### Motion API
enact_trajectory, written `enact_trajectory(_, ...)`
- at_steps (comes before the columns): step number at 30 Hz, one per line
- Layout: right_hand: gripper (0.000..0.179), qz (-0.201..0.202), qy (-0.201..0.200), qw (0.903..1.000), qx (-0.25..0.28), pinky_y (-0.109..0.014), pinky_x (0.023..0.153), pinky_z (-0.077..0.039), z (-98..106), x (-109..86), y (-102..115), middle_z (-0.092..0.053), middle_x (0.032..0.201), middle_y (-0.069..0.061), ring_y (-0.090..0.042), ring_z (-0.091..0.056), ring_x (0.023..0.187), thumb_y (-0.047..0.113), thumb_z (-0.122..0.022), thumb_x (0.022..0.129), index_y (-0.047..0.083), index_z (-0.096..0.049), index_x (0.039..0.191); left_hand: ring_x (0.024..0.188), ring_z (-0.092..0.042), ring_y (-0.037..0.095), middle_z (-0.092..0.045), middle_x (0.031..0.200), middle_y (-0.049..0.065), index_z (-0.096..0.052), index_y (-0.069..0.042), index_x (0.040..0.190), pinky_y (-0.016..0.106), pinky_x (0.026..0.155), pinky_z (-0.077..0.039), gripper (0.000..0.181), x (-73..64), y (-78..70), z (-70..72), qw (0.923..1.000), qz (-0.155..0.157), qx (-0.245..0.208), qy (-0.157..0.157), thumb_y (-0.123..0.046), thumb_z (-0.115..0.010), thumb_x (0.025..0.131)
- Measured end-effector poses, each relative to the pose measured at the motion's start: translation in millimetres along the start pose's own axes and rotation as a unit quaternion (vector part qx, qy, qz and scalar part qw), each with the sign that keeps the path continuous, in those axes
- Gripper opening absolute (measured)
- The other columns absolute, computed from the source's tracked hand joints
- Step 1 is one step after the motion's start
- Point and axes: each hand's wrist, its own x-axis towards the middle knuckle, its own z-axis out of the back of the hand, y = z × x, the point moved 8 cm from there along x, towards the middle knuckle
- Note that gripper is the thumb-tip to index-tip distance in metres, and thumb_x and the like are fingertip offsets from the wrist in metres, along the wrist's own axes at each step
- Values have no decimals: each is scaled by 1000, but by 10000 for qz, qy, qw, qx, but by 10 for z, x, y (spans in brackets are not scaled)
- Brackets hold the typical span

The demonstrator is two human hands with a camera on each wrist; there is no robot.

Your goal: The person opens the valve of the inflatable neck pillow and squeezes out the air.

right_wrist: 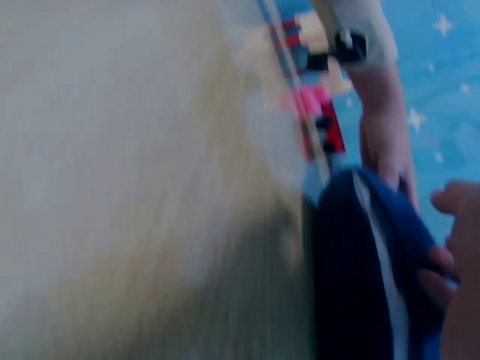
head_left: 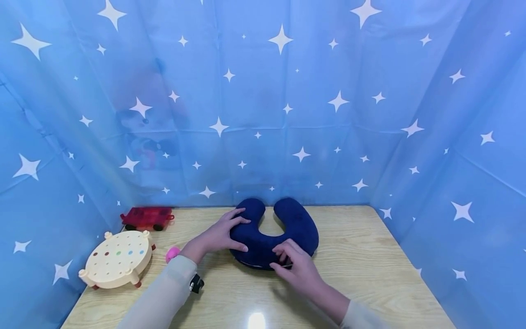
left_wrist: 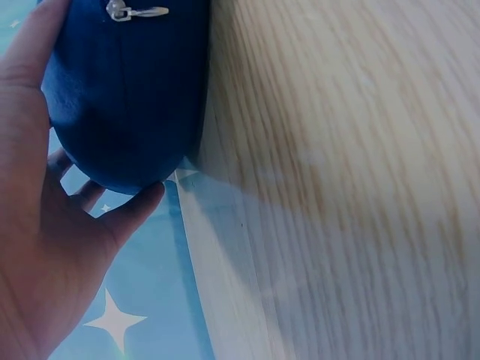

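Note:
A navy U-shaped neck pillow (head_left: pixel 267 249) lies on the table, its curve towards me. My left hand (head_left: pixel 223 233) holds its left arm, fingers over the top and thumb along the near side. In the left wrist view, a metal zipper pull (left_wrist: pixel 146 12) hangs on the pillow's side near that hand. At the front curve, my right hand (head_left: pixel 297 267) has its fingers loosely bent, thumb and forefinger apart by the edge. A whitish strip (right_wrist: pixel 386 262) runs along the zipper side in the blurred right wrist view, with right fingertips (right_wrist: pixel 442 262) against the pillow.
To the left stands a cream round toy board (head_left: pixel 119 260) with short pegs and coloured dots. Behind it is a red toy car (head_left: pixel 148 218). A pink object (head_left: pixel 172 253) sits beside my left forearm. A blue starry curtain (head_left: pixel 255 100) surrounds the wooden table (head_left: pixel 370 274).

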Motion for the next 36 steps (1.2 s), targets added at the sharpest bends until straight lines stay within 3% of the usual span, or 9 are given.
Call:
enact_trajectory(4,54,819,105,9913,-1021,-46,96,-53,144,-18,-89,-63,130,-3,-23,-61,117,16,-102,81,13,-73,127,168,-14,40,-21,183,5,-63,-22,156,65,128,-28,86,12,-3,-1,10000,0,-54,19,-56,-95,84)
enact_trajectory(9,71,994,309,9821,-1570,-58,105,-48,206,-21,-228,-63,144,-8,-31,-58,132,28,-106,75,17,-72,136,168,-14,45,-21,183,5,-62,-22,157,67,128,-28,87,10,-13,13,10000,-31,-70,-4,-55,-95,84)
enact_trajectory(20,68,1000,255,9865,-1271,-61,115,-40,213,-20,-412,-68,140,-7,-30,-60,132,28,-103,78,17,-74,138,169,-13,40,-20,184,3,-61,-24,159,67,128,-28,88,7,-32,-8,9999,31,-135,19,-56,-95,84)
enact_trajectory(26,57,919,248,9889,-1143,-60,114,-40,207,-7,-474,-70,137,-5,-29,-62,130,30,-99,84,20,-77,135,169,-14,41,-26,182,3,-59,-24,161,69,128,-24,88,-15,-88,1,9988,-227,396,-199,-60,-91,87)
enact_trajectory(32,50,844,207,9911,-1010,-57,110,-42,204,8,-485,-72,134,-6,-27,-64,126,28,-97,87,21,-79,133,168,-19,40,-36,178,7,-63,-21,156,70,129,-21,82,-99,-359,-49,9918,-871,882,-316,-62,-87,89)
enact_trajectory(36,47,878,133,9910,-1003,-57,108,-43,204,23,-499,-73,133,-6,-27,-64,126,28,-96,88,21,-80,131,168,-22,32,-38,177,3,-60,-23,159,60,133,-18,89,-123,-627,-228,9834,-1185,1353,-225,-65,-88,86)
